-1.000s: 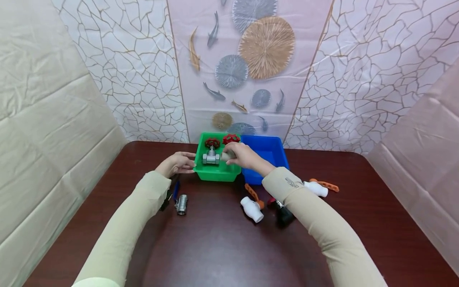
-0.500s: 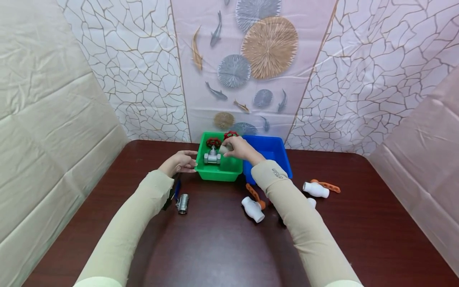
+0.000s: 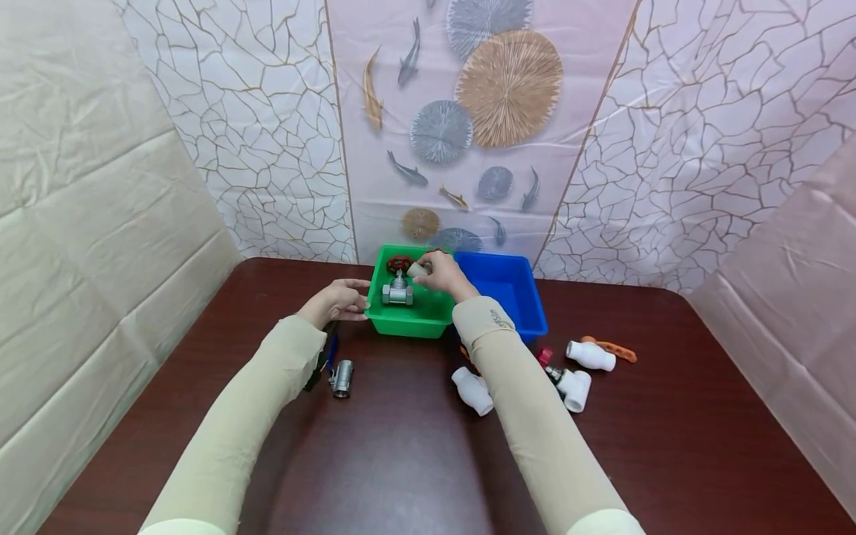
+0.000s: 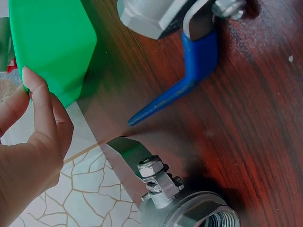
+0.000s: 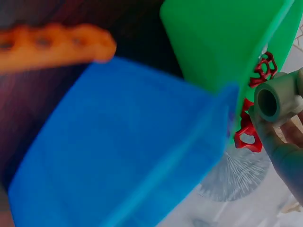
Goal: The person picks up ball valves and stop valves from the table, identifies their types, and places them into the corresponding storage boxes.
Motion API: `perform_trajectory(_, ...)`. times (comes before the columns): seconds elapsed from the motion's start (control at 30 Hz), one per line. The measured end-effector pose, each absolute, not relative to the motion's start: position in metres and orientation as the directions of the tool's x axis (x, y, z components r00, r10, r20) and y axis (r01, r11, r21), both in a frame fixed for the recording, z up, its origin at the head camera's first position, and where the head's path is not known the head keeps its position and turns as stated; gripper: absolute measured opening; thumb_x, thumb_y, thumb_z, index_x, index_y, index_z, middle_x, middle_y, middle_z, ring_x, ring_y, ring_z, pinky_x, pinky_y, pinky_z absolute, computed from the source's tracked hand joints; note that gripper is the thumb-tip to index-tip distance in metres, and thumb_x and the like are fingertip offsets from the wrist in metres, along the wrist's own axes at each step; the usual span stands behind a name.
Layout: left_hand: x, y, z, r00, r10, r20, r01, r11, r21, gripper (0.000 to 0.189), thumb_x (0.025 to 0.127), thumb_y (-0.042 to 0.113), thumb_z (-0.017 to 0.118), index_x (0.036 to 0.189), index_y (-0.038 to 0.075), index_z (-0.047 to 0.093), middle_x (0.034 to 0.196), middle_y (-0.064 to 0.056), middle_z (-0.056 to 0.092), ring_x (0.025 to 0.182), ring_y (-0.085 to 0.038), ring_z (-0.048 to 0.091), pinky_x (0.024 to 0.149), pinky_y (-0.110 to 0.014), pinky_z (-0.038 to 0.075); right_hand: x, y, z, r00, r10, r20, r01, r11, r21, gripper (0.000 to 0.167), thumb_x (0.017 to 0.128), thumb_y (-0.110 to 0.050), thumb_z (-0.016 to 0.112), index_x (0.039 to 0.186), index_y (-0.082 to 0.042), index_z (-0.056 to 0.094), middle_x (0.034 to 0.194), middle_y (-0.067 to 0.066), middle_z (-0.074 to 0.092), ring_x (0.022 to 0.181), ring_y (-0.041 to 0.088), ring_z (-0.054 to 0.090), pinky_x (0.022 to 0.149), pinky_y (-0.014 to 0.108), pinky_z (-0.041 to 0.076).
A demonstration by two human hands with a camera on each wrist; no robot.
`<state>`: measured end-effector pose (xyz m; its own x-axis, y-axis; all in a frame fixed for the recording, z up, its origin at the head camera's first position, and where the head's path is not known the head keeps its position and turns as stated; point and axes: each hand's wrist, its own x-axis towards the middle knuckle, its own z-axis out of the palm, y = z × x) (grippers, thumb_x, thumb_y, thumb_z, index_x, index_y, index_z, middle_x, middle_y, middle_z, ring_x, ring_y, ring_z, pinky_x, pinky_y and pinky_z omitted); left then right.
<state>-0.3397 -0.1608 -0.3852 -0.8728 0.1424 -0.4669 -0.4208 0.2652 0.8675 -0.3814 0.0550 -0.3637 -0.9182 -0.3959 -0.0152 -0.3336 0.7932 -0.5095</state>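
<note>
My left hand [image 3: 337, 302] pinches the left rim of a green plastic bin [image 3: 409, 327] between thumb and fingers. Inside it stands a metal gate valve [image 3: 397, 292] with a red handwheel [image 3: 400, 264]. Over the bin's back right part, my right hand [image 3: 446, 275] grips a grey plastic pipe fitting [image 5: 279, 97], its round open end showing in the right wrist view. A second red handwheel [image 5: 248, 132] shows right beside the fingers there; whether it belongs to the fitting I cannot tell.
A blue bin [image 3: 511, 290] adjoins the green one. White ball valves [image 3: 472, 391] [image 3: 591, 355] with orange handles and a white valve [image 3: 574, 388] with a red handle lie at right. Metal ball valves, one blue-handled [image 4: 199, 61], another [image 4: 189, 208], lie near the left forearm.
My right hand has moved back and slightly left over the green bin with the grey fitting. The left hand stays at the rim. The white valve with the red handle has come out from behind the right sleeve.
</note>
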Motion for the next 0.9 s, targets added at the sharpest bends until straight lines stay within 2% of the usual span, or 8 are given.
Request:
perform_trajectory(0.27, -0.342, -0.159, -0.382, -0.874, 0.135, -0.466, -0.418, 0.276, 0.865, 0.060, 0.091, -0.007, 0.048, 0.147, 0.010, 0.032, 0.137, -0.022, 0.049, 0.070, -0.012, 0.061, 0.068, -0.025, 0.056, -0.389, 0.043, -0.370, -0.952, -0.305, -0.025, -0.242, 0.801, -0.548, 0.041, 0.090, -0.019, 0.064, 0.127, -0.002, 0.057, 0.129, 0.016, 0.057, 0.113, 0.030, 0.057, 0.092, 0.041, 0.049)
perform_trajectory(0.43, -0.343, -0.159, -0.383, -0.866, 0.129, -0.484, -0.441, 0.262, 0.858, 0.061, 0.091, -0.008, 0.048, 0.147, 0.012, 0.032, 0.137, -0.022, 0.049, 0.081, -0.017, 0.062, 0.064, -0.023, 0.055, -0.394, 0.038, -0.374, -0.956, -0.289, -0.049, -0.223, 0.825, -0.520, 0.041, 0.088, -0.017, 0.066, 0.126, -0.003, 0.058, 0.126, 0.015, 0.059, 0.113, 0.029, 0.057, 0.094, 0.041, 0.048)
perform_trajectory(0.5, -0.343, -0.159, -0.383, -0.866, 0.130, -0.482, -0.439, 0.264, 0.859, 0.061, 0.091, -0.007, 0.048, 0.147, 0.012, 0.032, 0.137, -0.022, 0.049, 0.081, -0.016, 0.062, 0.065, -0.024, 0.056, -0.396, 0.037, -0.376, -0.956, -0.288, -0.058, -0.222, 0.838, -0.499, 0.042, 0.088, -0.018, 0.067, 0.126, -0.003, 0.059, 0.126, 0.015, 0.059, 0.113, 0.029, 0.057, 0.094, 0.040, 0.048)
perform_trajectory(0.7, -0.343, -0.159, -0.383, -0.875, 0.141, -0.464, -0.416, 0.273, 0.867, 0.060, 0.092, -0.005, 0.049, 0.147, 0.011, 0.032, 0.137, -0.022, 0.049, 0.067, -0.011, 0.061, 0.076, -0.029, 0.057, -0.401, 0.041, -0.380, -0.930, -0.357, -0.088, -0.285, 0.851, -0.442, 0.042, 0.087, -0.016, 0.068, 0.125, -0.002, 0.059, 0.128, 0.015, 0.058, 0.114, 0.029, 0.056, 0.094, 0.041, 0.048)
perform_trajectory(0.9, -0.340, -0.163, -0.386, -0.877, 0.145, -0.458, -0.408, 0.279, 0.870, 0.059, 0.092, -0.005, 0.048, 0.147, 0.011, 0.031, 0.139, -0.022, 0.048, 0.065, -0.010, 0.061, 0.066, -0.024, 0.056, -0.404, 0.045, -0.381, -0.890, -0.433, -0.140, -0.357, 0.855, -0.377, 0.043, 0.087, -0.013, 0.067, 0.127, -0.002, 0.057, 0.128, 0.015, 0.058, 0.117, 0.028, 0.056, 0.095, 0.039, 0.048)
